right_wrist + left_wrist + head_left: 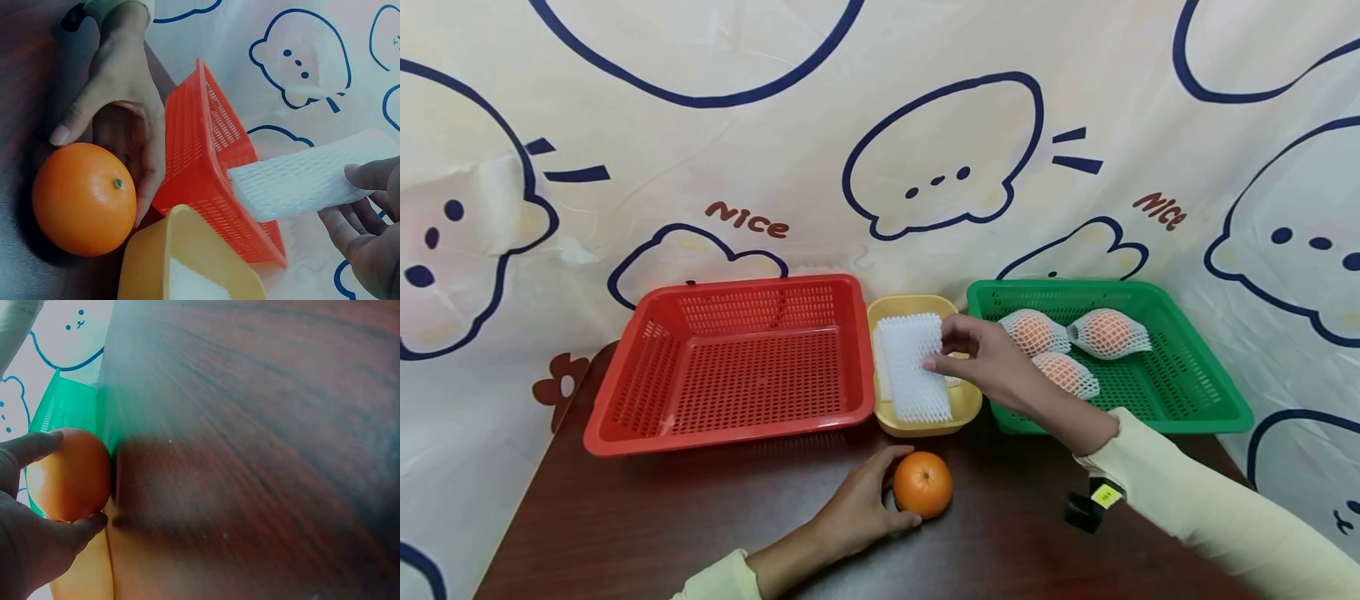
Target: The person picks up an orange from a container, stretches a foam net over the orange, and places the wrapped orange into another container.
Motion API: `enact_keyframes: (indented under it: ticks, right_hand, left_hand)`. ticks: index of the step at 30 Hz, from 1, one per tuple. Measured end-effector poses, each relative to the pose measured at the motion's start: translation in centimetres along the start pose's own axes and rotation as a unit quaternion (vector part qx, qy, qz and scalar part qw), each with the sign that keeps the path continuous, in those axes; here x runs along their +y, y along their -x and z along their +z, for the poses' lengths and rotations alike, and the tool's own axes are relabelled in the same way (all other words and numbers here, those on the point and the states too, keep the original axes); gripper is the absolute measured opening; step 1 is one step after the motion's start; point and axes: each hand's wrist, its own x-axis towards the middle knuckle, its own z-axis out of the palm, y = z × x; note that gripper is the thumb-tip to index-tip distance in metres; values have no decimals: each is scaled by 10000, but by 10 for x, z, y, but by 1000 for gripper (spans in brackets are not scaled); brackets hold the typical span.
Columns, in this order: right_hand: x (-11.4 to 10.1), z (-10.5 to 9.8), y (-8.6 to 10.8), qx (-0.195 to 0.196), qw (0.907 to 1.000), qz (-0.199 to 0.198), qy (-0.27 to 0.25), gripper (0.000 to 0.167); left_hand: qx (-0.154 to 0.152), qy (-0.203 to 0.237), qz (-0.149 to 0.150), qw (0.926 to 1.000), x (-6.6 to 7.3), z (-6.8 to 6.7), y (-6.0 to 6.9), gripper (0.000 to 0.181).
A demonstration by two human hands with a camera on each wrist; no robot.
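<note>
An orange (922, 485) rests on the dark table. My left hand (859, 502) curves round its left side, with the thumb and fingers on the fruit, as the left wrist view shows up close. Over the yellow basin (968, 410), my right hand (992, 360) pinches a flat white foam net sleeve (916, 367) by its right edge. In the right wrist view that sleeve (300, 178) is held up off the basin, its near end pointing toward the left hand. More white foam netting (194, 281) lies inside the basin.
To the left stands a red basket (760, 375) with nothing in it. At the right a green basket (1180, 400) holds three oranges in foam nets, among them one at the back (1108, 333). A patterned cloth (820, 167) hangs behind the baskets.
</note>
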Motion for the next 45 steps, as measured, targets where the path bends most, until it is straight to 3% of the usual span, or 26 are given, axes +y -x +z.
enact_keyframes:
  ticks: [4,8,12,15,19,21,23,27,30,35,38,41,43,45]
  right_hand:
    - [4,-4,13,27,9999,-100,-13,30]
    - [10,-3,24,-119,9987,-386,-320,28]
    - [15,1,33,-360,9964,-441,-633,28]
    - [18,5,39,-466,9953,-423,-735,30]
    - [21,10,44,-521,9938,-513,-843,30]
    - [22,12,45,-538,9926,-562,-937,29]
    - [23,15,47,-584,9902,-639,-1092,29]
    - [23,21,50,-708,9848,-778,-1383,28]
    - [23,24,52,-724,9846,-870,-1336,28]
    - [22,25,54,-642,9878,-933,-1073,27]
    - [23,23,55,-750,9877,-840,-1087,30]
    - [27,17,53,-1176,9842,-723,-1111,43]
    - [31,10,50,-1687,9770,-494,-1206,54]
    - [36,3,45,-2260,9641,-293,-1361,60]
  left_hand:
    - [25,-104,15,9999,1,-2,0,83]
    - [82,123,46,9999,2,-4,3,80]
    - [580,720,299,9953,8,-7,8,59]
    - [1188,904,841,9852,17,-11,13,49]
    - [1982,624,1786,9617,31,-18,15,49]
    - [2267,579,2092,9495,39,-23,13,51]
    - [2403,665,2238,9422,47,-29,11,52]
    - [2423,881,2324,9378,61,-39,5,49]
    - [2413,945,2267,9388,67,-43,3,40]
    - [2663,771,2088,9378,72,-45,-1,16]
    - [2719,762,2038,9374,74,-46,-3,12]
    - [2682,852,2001,9385,76,-48,-5,11]
    - [2636,918,1970,9398,77,-49,-6,11]
    - [2559,1038,1966,9408,77,-49,-7,11]
